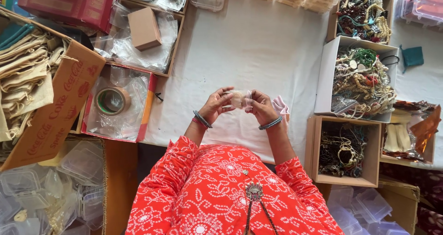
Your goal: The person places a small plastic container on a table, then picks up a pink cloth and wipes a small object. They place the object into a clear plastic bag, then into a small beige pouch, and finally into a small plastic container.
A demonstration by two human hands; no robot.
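Both hands, left hand and right hand, pinch a small clear pouch between them at frame centre over the white cloth; its contents are too blurred to make out. Right of them sit boxes of tangled beaded jewellery, while a tape roll lies at left.

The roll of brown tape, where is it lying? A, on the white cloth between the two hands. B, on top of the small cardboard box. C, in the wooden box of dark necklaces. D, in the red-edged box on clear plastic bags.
D: the roll of brown tape lies flat on crumpled clear plastic inside the red-edged box, to one side of the hands and well apart from them.
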